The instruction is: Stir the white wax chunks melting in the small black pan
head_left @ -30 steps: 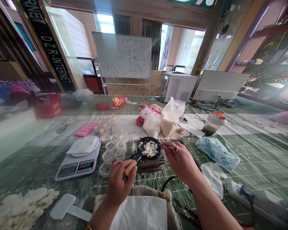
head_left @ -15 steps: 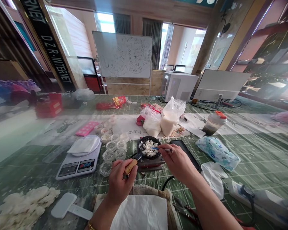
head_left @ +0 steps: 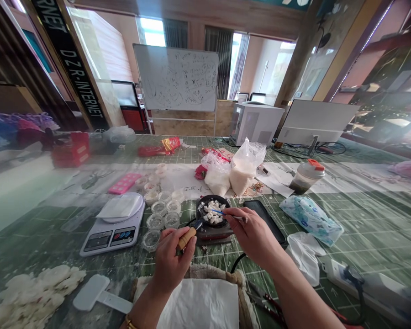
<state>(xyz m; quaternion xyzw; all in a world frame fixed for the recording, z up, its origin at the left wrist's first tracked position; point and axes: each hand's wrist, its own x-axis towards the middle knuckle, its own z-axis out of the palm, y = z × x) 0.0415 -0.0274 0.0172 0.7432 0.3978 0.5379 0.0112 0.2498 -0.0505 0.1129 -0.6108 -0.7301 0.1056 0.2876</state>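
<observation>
— What stands behind the green table (head_left: 363,228)?
— A whiteboard (head_left: 178,77), scribbled over. Right of it, bright windows (head_left: 239,64) with dark curtains, then a wooden pillar (head_left: 294,68).
— And left of the whiteboard?
— A slanted black banner (head_left: 75,68) with white letters.

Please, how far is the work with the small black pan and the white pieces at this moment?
Done: white chunks already lie in the small black pan, which sits on a small heater. In hand: the left hand holds the pan's wooden handle, and the right hand puts a thin blue-tipped stick into the chunks. Left: the chunks are solid, and the little clear cups beside the pan look unfilled.
</observation>
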